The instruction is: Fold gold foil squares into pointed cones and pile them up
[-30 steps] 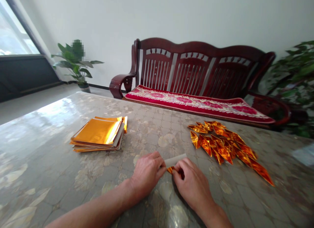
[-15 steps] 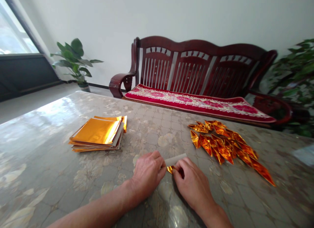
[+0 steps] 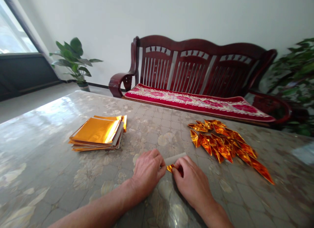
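Beyond the hands, past the far edge of the bench [image 3: 46,162], stands a dark wooden settee [image 3: 196,54] with a red floral cushion [image 3: 196,103] along its seat. Ahead and to the left of the left hand [image 3: 147,172], a stack of gold foil sheets [image 3: 95,131] lies on the bench; ahead and to the right of the right hand [image 3: 193,185] spreads a loose heap of pointed gold foil folds [image 3: 220,146] – no box or tray holds them. The hands are together, pinching a small folded gold piece [image 3: 170,168] between them, with a pale paper strip [image 3: 175,158] running up and away from it. Folding looks like the step in hand – the strip seems only partly worked, so the next move appears to call for further tight creasing.
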{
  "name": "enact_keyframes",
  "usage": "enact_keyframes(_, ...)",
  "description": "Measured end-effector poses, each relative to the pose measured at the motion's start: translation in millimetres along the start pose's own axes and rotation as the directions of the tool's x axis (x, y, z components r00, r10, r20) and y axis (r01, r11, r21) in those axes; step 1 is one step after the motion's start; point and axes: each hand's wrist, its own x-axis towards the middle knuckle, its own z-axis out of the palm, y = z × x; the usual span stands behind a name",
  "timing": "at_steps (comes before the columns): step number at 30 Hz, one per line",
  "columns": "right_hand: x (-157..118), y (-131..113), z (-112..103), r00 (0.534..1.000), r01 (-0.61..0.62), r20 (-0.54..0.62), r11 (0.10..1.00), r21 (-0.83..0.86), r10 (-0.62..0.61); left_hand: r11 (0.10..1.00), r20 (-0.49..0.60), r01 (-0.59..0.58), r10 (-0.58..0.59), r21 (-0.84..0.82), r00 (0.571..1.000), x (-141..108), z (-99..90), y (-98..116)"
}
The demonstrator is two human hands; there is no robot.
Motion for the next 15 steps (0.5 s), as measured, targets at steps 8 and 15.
enact_keyframes(8, 0.4, -1.4, -0.4, 1.000, -0.001, 0.016, 1.000, 0.003, 0.001, 0.990, 0.043, -0.015, 0.021, -0.140, 0.999, -3.6, -3.6, -6.5)
enact_keyframes(15, 1.3, -0.5, 0.2, 1.000, -0.003, 0.025, 1.000, -0.003, 0.003, 0.973, 0.073, 0.020, -0.003, -0.231, 0.997, -1.8, -7.8, -9.3)
